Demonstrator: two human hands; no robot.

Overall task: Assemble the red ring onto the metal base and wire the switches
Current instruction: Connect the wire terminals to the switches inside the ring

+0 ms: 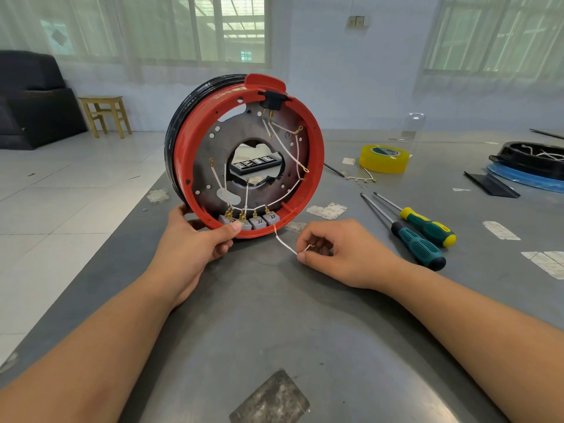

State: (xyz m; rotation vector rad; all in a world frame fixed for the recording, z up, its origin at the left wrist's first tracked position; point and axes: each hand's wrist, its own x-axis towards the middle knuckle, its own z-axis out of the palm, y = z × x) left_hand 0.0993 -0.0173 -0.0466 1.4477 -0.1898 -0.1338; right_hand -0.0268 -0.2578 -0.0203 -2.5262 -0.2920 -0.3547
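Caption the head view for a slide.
Left hand steadies the upright red ring; right hand pinches a white wire.

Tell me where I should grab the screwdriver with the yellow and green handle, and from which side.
Grip the yellow and green screwdriver by its fat ribbed handle, coming from above on the right. It lies flat with the thin shaft pointing away to the left, and the teal screwdriver lies close along its near side, so the far side is probably freer for fingers.
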